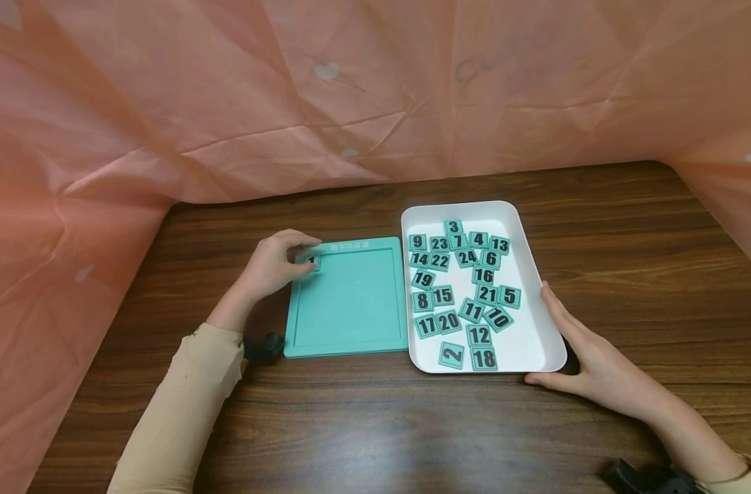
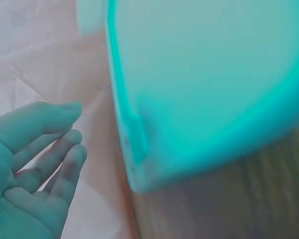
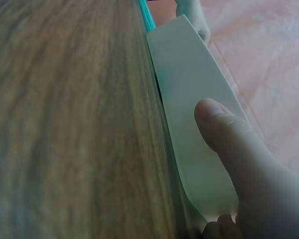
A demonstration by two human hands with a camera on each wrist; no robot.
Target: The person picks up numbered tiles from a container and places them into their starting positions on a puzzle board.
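In the head view my left hand (image 1: 275, 264) is at the upper left corner of a turquoise number-puzzle board (image 1: 350, 302). Its thumb and fingers stand apart around a tile marked 1 (image 1: 313, 261) that lies in that corner. The left wrist view shows this hand (image 2: 40, 169) with nothing between thumb and fingertips, beside the blurred board (image 2: 204, 89). A white tray (image 1: 529, 350) to the board's right carries loose numbered tiles. My right hand (image 1: 591, 360) holds the tray's near right corner, thumb (image 3: 214, 119) against the near wall and fingers along the right side.
Several turquoise tiles lie face up in the tray, among them tile 3 (image 1: 453, 227), tile 2 (image 1: 452, 355) and tile 18 (image 1: 483, 358). The board touches the tray's left side. Beyond the dark wooden table (image 1: 350, 425) hangs a pink sheet (image 1: 258, 89).
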